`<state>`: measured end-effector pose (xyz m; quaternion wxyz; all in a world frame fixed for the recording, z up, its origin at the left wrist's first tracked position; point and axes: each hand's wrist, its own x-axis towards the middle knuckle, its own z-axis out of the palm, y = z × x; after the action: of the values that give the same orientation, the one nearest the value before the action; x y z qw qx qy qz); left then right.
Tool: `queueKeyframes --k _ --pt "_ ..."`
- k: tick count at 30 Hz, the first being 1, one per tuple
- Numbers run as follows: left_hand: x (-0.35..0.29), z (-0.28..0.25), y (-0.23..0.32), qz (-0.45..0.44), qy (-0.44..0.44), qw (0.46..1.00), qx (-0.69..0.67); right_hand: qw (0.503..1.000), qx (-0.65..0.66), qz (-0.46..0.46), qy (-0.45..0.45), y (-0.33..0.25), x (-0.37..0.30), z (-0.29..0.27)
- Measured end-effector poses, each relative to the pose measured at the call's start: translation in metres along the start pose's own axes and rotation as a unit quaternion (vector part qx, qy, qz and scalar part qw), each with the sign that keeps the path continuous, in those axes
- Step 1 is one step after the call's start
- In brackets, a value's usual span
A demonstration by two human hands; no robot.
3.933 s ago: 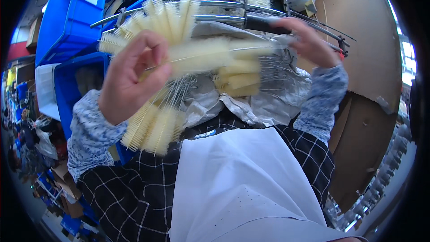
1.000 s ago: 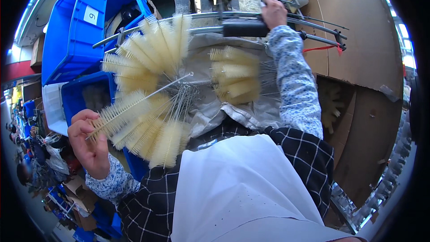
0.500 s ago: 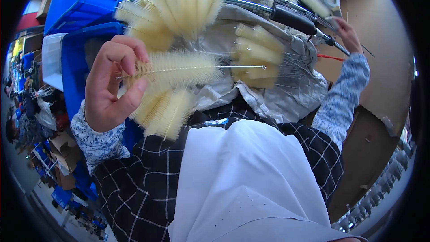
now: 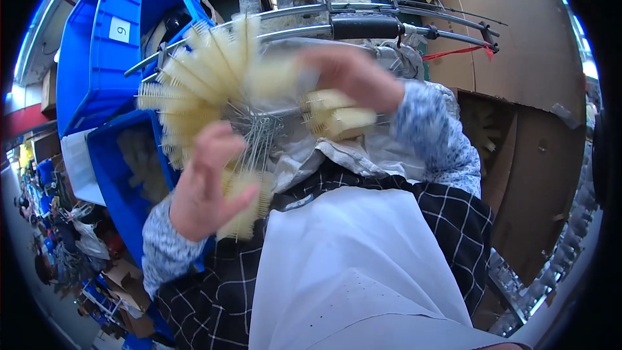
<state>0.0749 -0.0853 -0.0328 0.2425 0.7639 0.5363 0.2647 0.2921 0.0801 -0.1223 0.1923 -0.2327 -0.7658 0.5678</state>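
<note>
Cream-coloured bristle brushes with thin wire stems lie fanned beside the blue plastic bin, stems gathered inward perhaps against tangling, while the right hand seems clamped on another, blurred brush and the left hand has fingers apart.

Grey floor, red-banded wall

Over the left edge of a creased, matt, cloth-like white sheet fan brushes with rough cream bristles; their thin wire stems glint like bare metal. Beyond its far edge run smooth, shiny metal rods and a dark, satin-looking roller. The blue bin is glossy plastic, the cardboard matt, the white apron smooth.
</note>
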Motion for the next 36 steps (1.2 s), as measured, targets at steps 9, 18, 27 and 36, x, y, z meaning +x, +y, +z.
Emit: queueKeyframes --k 9,18,27,36 --pt "-0.057 -0.009 0.02 -0.179 -0.362 0.909 0.104 0.736 -0.604 0.176 0.252 0.087 0.043 -0.104" --pt "-0.042 -0.033 0.018 -0.173 -0.185 0.962 0.106 0.751 -0.597 0.142 0.243 0.092 0.047 -0.104" --pt "-0.042 -0.058 0.019 -0.083 -0.049 0.994 0.048 0.83 -0.47 0.18 0.238 0.104 0.051 -0.115" --pt "-0.043 -0.058 0.016 -0.031 0.001 0.999 0.018 0.756 -0.607 0.116 0.216 0.122 0.06 -0.126"
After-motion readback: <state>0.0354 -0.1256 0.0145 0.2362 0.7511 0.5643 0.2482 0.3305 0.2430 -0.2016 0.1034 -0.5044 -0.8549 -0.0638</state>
